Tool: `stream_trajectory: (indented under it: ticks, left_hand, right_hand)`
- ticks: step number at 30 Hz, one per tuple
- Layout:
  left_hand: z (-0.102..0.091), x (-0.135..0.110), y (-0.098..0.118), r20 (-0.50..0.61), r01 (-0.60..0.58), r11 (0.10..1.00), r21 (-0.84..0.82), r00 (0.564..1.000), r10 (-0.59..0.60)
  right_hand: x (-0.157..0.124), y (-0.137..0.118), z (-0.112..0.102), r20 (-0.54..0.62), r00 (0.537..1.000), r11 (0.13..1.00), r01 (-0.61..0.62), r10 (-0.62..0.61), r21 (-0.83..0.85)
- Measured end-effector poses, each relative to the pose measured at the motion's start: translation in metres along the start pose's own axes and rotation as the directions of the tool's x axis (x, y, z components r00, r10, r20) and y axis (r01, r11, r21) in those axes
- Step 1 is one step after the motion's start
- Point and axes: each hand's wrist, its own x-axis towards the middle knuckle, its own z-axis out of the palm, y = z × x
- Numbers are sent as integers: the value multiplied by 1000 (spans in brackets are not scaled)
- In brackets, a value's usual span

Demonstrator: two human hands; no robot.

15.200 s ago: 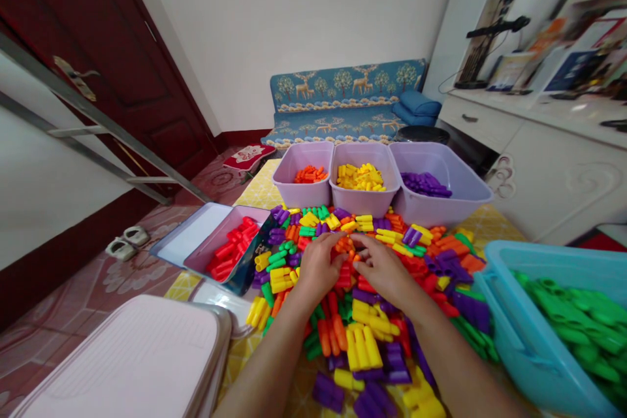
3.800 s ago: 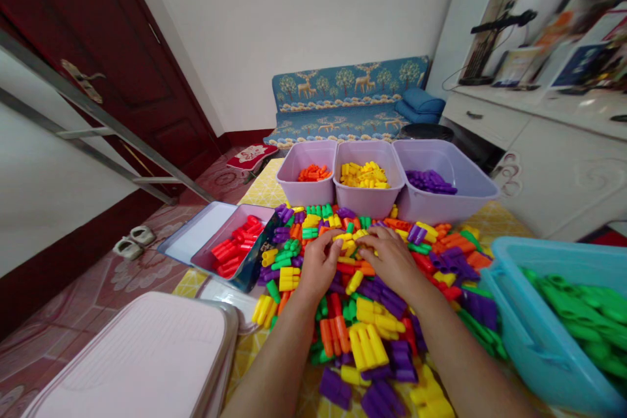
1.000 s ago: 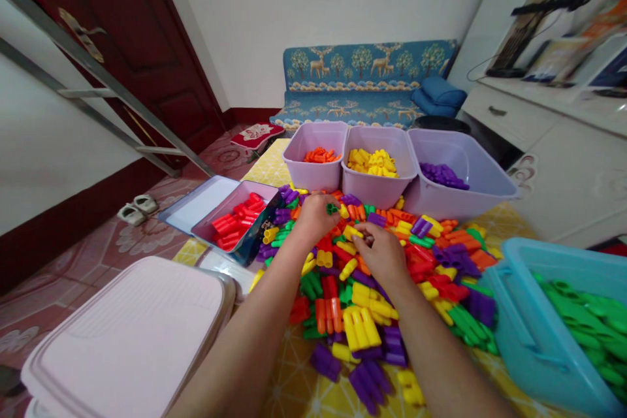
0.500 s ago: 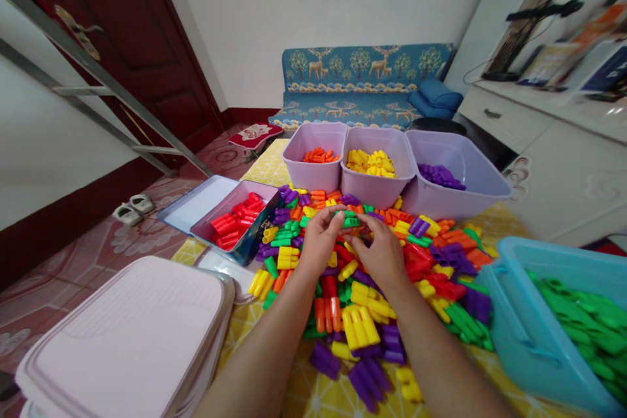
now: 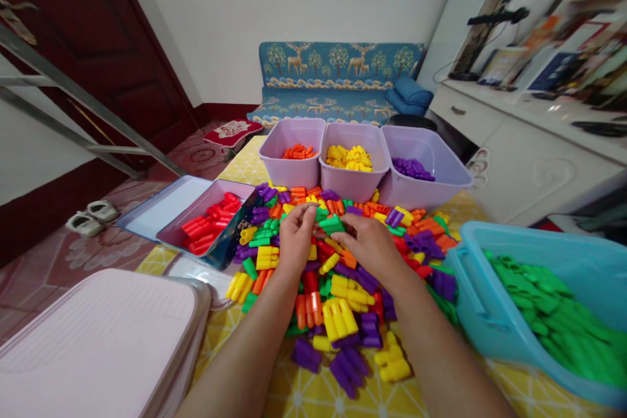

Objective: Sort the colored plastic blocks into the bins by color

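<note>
My left hand [image 5: 296, 236] reaches over the middle of a pile of coloured plastic toy building blocks [image 5: 341, 320]. Its thumb and forefinger are closed at a green building block [image 5: 321, 214]. Just right of it, my right hand [image 5: 371, 243] has its fingertips closed on the end of another green building block [image 5: 332, 225]. The two green blocks lie close together between my hands; whether they are joined I cannot tell. Around and below are loose blocks in yellow, purple, orange, red and green.
Behind the pile stand lilac bins with orange [image 5: 264, 160], yellow [image 5: 353, 179] and purple [image 5: 441, 170] blocks. An open box [image 5: 240, 225] of red blocks is at left, stacked lids [image 5: 93, 339] nearer. At right, a turquoise bin [image 5: 490, 313] holds green blocks.
My view has turned slightly right, so the scene sits further left. The green pieces between my hands now show as two, and my right hand's fingers have shifted on theirs.
</note>
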Motion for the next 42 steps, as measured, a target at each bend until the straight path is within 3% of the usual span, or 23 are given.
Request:
stream_trajectory:
  ticks: [2,4,5,7,9,10,11,13,15,17,20,21,23,25,27,33,36,40,42]
  left_hand:
    - [0,1,0,1,10,1000,-20,1000,-10]
    - [1,2,-1,0,22,999,-40,1000,-22]
    - [1,2,-1,-1,24,999,-46,1000,-24]
    - [1,2,-2,-3,22,998,-53,1000,-22]
    - [1,2,-2,5,23,998,-56,1000,-23]
    - [1,2,-2,10,25,998,-54,1000,-24]
    - [0,2,-3,13,24,999,-48,1000,-24]
    - [-1,2,-4,18,11,1000,-21,1000,-11]
    - [-2,2,-6,22,-13,1000,10,1000,12]
    - [-4,2,-8,42,-28,999,23,999,27]
    - [-4,2,-9,92,-49,998,30,995,46]
    - [-4,2,-9,107,-59,997,40,993,54]
    - [-3,1,-7,127,-85,995,58,989,77]
    - [-2,0,-4,144,-98,994,42,985,91]
    - [-1,0,-3,163,-88,996,0,983,87]
    - [-1,1,-5,187,-28,1000,-8,982,29]
    - [0,0,-3,192,-47,998,31,981,40]
    - [0,-4,3,185,-118,988,101,978,98]
    - [0,-5,5,139,-154,979,134,981,136]
  right_hand:
    - [1,0,-9,-171,982,973,-37,78,230]
    - [3,-2,-19,-402,892,860,29,208,510]
    - [3,-3,-24,-517,807,785,111,287,609]
    - [2,-7,-36,-690,581,669,307,432,677]
    - [-1,-8,-49,-743,392,579,466,542,668]
    - [-2,-8,-55,-725,343,521,521,597,676]
    - [-4,-6,-59,-685,327,455,555,651,697]
    - [-5,-3,-64,-586,344,340,562,733,754]
    - [-3,0,-60,-519,395,309,484,758,819]
    - [1,2,-49,-465,521,337,326,715,883]
    - [6,2,-24,-257,796,450,-21,547,893]
    - [7,1,-14,-176,859,520,-117,480,846]
    - [7,0,3,-77,925,677,-214,373,705]
    - [7,-2,17,-44,952,788,-223,302,573]
    - [5,-3,24,-10,967,835,-216,256,506]
    - [2,-3,25,34,971,826,-221,238,519]
    - [2,-2,26,64,970,783,-229,236,579]
    - [3,-5,21,143,947,629,-299,286,718]
    - [4,-10,10,53,931,529,-251,361,811]
